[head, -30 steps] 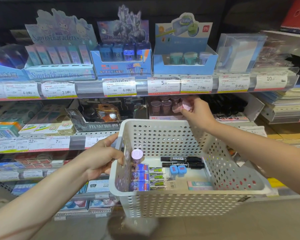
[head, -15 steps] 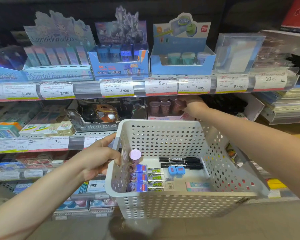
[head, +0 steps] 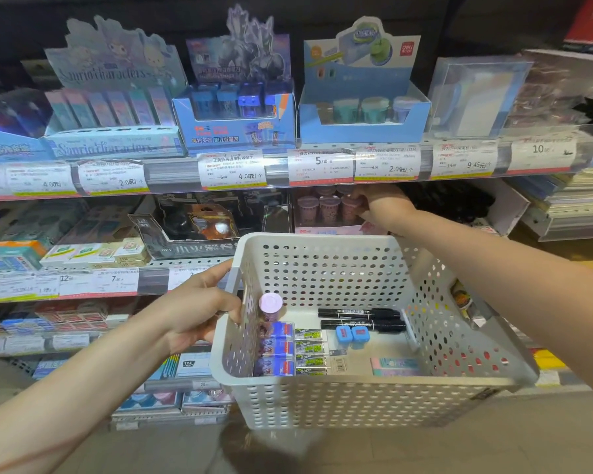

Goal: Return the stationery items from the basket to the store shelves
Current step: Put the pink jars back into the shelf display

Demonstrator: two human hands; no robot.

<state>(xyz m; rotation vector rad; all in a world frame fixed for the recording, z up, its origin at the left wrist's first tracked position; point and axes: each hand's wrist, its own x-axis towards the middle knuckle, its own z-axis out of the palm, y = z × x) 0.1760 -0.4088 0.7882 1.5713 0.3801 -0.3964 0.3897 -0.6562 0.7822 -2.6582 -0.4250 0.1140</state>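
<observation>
Reaching right hand (head: 380,203) among shelf cups (head: 326,208) (left hand (head: 199,313) grips basket (head: 356,401)).

- Left hand (head: 199,309) and forearm are bare; no sleeve, watch or bracelet shows.
- Right hand (head: 384,203) and forearm are likewise bare to the frame's edge; no rings are visible.

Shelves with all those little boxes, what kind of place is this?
Most likely a stationery shop: price tags line the shelf edges, display boxes hold small items for sale, and a white basket carries markers.
</observation>
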